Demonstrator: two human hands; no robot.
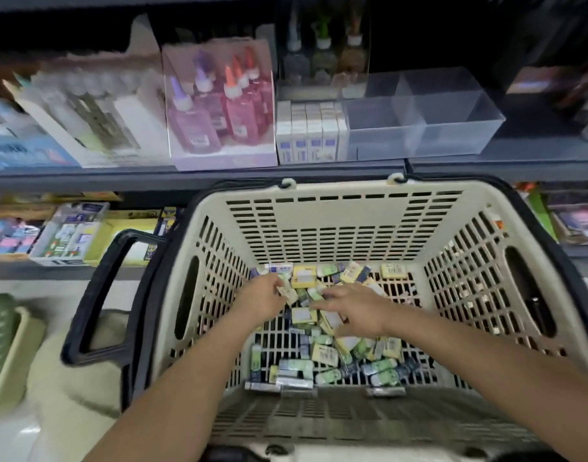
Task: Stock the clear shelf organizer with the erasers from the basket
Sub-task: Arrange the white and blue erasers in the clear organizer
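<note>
Found the erasers (319,315) heaped loose on the floor of the basket (336,198), small wrapped blocks in yellow, green and white, strewn from far wall to near wall. Saw none yet in the organizer (419,121), up on the shelf (186,176) beyond the basket's far rim, with its visible compartments bare.

Caught the left hand (262,296) down in the pile, fingers curled round a few erasers at the far left of the heap. Caught the right hand (356,310) just beside it, fingers stretched flat over the middle of the pile, thumb apart and lower, touching wrappers but gripping nothing that could be made out.

Judged the step as gathering a handful, with the stocking itself not begun.

Noted white boxes (309,135) standing tight against the organizer's left wall, and pink bottles (219,105) further left.

Reckoned the main risk as spillage: too many small slick blocks in one loose grip, then some lost on the lift, back into the basket or past its rim to the floor. Feared also a knock to the light clear organizer, shoving it along the shelf, or erasers tipped in anyhow rather than set in rows.
</note>
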